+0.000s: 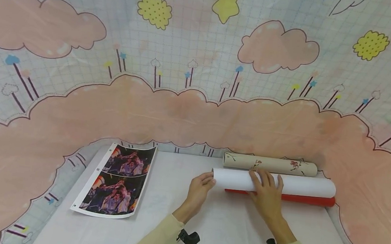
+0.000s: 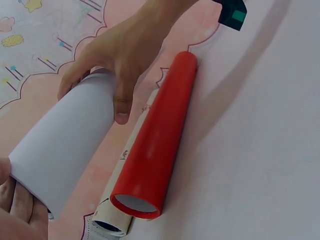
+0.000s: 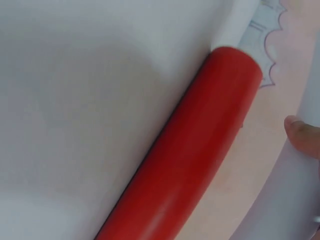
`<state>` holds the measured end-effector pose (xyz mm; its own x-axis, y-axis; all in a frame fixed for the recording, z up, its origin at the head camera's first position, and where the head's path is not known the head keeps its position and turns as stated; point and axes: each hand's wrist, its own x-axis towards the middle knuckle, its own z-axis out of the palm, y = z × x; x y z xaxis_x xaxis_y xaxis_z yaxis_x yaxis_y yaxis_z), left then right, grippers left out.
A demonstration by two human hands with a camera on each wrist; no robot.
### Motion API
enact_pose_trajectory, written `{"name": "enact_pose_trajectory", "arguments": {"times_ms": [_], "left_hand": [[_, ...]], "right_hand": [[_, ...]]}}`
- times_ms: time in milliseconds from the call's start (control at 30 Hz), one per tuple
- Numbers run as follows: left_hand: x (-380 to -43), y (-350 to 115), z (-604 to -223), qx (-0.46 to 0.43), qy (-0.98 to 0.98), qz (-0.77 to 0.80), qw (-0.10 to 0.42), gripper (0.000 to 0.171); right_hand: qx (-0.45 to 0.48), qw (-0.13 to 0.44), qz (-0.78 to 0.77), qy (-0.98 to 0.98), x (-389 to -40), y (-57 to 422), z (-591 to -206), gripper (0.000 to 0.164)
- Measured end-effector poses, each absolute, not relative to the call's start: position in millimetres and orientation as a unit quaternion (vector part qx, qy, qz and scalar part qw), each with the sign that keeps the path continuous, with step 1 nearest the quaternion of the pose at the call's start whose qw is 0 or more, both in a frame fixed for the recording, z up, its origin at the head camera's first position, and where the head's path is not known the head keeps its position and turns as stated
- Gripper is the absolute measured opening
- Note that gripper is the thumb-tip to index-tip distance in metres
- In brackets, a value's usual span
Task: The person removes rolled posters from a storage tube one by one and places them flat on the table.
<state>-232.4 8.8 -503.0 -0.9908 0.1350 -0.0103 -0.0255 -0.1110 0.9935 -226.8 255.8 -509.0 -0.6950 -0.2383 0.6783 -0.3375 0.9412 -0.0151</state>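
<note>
Both hands hold a rolled white sheet of paper [image 1: 303,186], lying crosswise in the head view. My left hand [image 1: 197,196] pinches its left end; in the left wrist view those fingers [image 2: 22,200] reach under the rim while the thumb lies on the outside. The right hand [image 1: 269,199] grips the roll around its middle, thumb [image 3: 304,136] on the near side. A red roll [image 1: 309,200] shows below the white one in the head view. Behind lies a cream roll with a floral branch print [image 1: 234,160]. The left wrist view shows the white roll raised above the other two.
A printed sheet with two dark stage photos [image 1: 117,185] lies at the left of the white table [image 1: 172,175]. A cloth backdrop with clouds and stars [image 1: 196,118] rises behind the table. Black wrist devices [image 1: 188,238] sit at both cuffs.
</note>
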Motion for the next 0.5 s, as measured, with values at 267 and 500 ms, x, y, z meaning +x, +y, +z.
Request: {"name": "enact_pose_trajectory", "arguments": {"times_ms": [267, 500], "left_hand": [[-215.5, -8.6, -508.0, 0.041, 0.675, 0.735, 0.059, 0.038], [-201.3, -24.2, -516.3, 0.040, 0.687, 0.723, 0.068, 0.038]], "right_hand": [[0.154, 0.352, 0.069, -0.921, -205.9, 239.9, -512.5, 0.083], [0.151, 0.321, 0.069, -0.932, -189.9, 228.5, -521.4, 0.085]]}}
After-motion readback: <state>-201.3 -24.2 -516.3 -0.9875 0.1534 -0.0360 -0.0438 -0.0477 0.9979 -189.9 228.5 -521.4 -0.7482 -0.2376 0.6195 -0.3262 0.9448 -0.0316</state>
